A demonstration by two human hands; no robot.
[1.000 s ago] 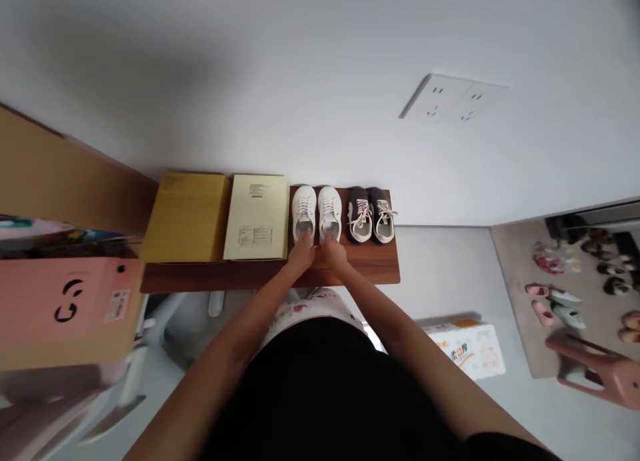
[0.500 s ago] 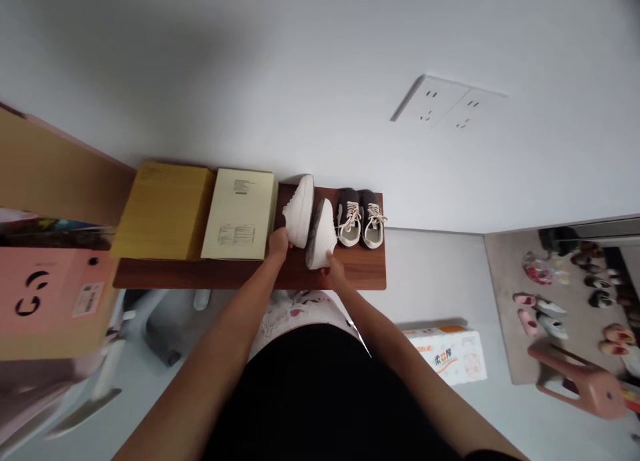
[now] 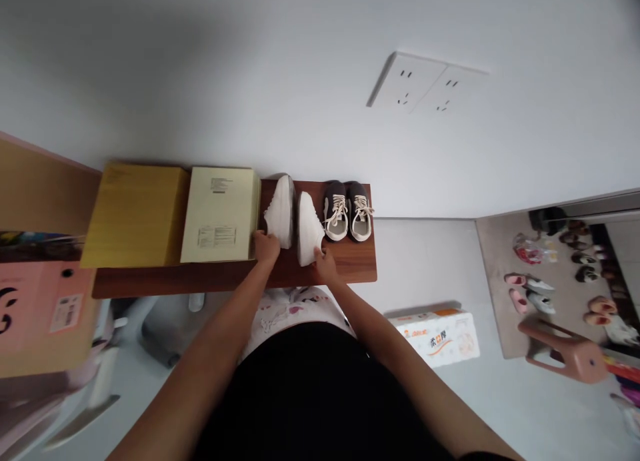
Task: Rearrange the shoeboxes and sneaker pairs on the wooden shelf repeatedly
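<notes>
Two white sneakers are tilted on their sides over a dark red-brown wooden shelf (image 3: pixel 345 268), their soles facing each other. My left hand (image 3: pixel 267 248) is closed on the heel end of the left white sneaker (image 3: pixel 281 211). The heel of the right white sneaker (image 3: pixel 309 231) is pinched by my right hand (image 3: pixel 326 262). Just right of it, a pair of dark sneakers (image 3: pixel 336 211) with cream laces stands on the shelf. A pale cream box (image 3: pixel 220 211) lies close to my left hand, with a yellow-brown box (image 3: pixel 135 214) beyond it.
Behind the shelf rises a white wall with a socket plate (image 3: pixel 427 84). A pink carton (image 3: pixel 40 308) stands at the left. Below right lies a white tissue pack (image 3: pixel 440 339). Farther right are a pink stool (image 3: pixel 565 351) and several shoes on a mat.
The view has shifted, so the shelf sits farther left. The right white sneaker has turned, its grey sole now mostly out of sight. Both hands keep their hold.
</notes>
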